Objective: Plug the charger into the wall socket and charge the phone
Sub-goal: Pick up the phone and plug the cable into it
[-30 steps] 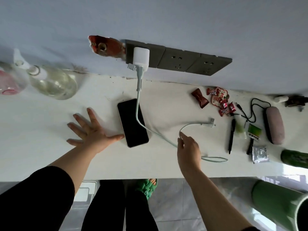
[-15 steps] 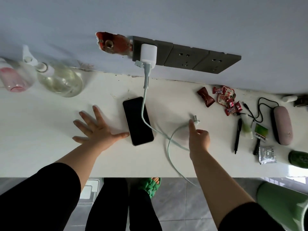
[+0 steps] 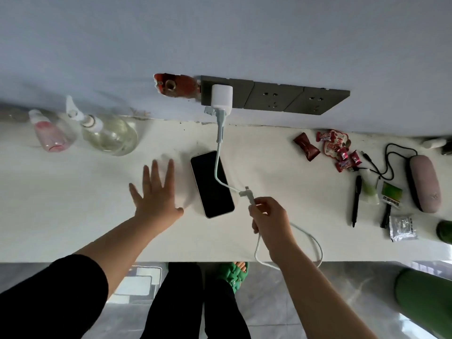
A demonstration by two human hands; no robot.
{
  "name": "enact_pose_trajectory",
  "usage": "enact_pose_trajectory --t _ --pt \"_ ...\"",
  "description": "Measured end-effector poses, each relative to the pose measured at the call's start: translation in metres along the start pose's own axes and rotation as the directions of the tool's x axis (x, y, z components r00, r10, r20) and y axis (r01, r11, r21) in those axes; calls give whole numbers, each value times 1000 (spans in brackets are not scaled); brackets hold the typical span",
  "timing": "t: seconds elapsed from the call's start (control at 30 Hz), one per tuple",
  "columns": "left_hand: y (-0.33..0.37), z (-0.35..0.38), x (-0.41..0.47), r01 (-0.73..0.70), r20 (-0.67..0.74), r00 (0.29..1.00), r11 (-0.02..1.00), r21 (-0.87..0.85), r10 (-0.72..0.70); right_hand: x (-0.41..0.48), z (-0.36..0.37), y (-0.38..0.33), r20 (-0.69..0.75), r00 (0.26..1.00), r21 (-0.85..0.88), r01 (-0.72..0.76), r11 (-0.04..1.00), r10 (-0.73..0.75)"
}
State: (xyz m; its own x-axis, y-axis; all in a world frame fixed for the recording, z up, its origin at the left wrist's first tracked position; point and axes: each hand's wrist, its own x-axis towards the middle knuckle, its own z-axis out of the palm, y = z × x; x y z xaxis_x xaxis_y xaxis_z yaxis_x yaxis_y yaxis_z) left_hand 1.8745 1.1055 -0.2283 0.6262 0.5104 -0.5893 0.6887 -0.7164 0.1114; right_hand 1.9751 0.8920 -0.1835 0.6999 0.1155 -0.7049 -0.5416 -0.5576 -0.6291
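1 phone point(image 3: 212, 184), 1 charger point(image 3: 221, 99), 3 sockets point(image 3: 274, 97).

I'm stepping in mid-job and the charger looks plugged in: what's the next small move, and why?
Probably bring the cable connector, pinched in the right hand, to the near end of the phone and push it in. The charger already sits in the wall socket, the phone lies unconnected, and the left hand rests flat beside it.

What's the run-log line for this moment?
charger: in socket | right hand: holds cable plug | phone: unplugged | left hand: flat, open
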Motion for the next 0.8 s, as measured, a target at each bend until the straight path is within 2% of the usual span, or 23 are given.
enact_pose_trajectory --t 0.03,0.07,0.13,0.2,0.27,0.33,0.47,0.67,0.8 --pt "1 -3 1 -185 -45 980 973 135 192 -7 1 2 43 999 19 -18 1000 17" --pt "6 -7 3 -352 -55 924 898 263 378 -12 3 4 71 997 47 -39 998 35" --pt "20 -16 15 -580 11 751 651 490 660 -20 5 8 83 994 76 -70 995 64" --pt "36 -22 30 -663 115 618 437 608 777 -25 7 11 72 994 56 -81 995 76" --pt "51 -23 41 -692 211 575 331 642 791 -28 8 12 48 995 56 -86 995 83" --pt "60 -21 46 -709 277 574 298 639 771 -29 8 15 23 996 78 -86 993 84" --pt "55 -21 42 -700 234 580 331 633 780 -33 1 8 2 997 96 -78 992 79" --pt "35 -21 18 -629 240 712 447 635 660 -46 -20 -9 22 998 107 -61 992 59" --pt "40 -19 13 -617 278 731 429 660 623 -52 -27 -10 32 998 122 -61 991 58"
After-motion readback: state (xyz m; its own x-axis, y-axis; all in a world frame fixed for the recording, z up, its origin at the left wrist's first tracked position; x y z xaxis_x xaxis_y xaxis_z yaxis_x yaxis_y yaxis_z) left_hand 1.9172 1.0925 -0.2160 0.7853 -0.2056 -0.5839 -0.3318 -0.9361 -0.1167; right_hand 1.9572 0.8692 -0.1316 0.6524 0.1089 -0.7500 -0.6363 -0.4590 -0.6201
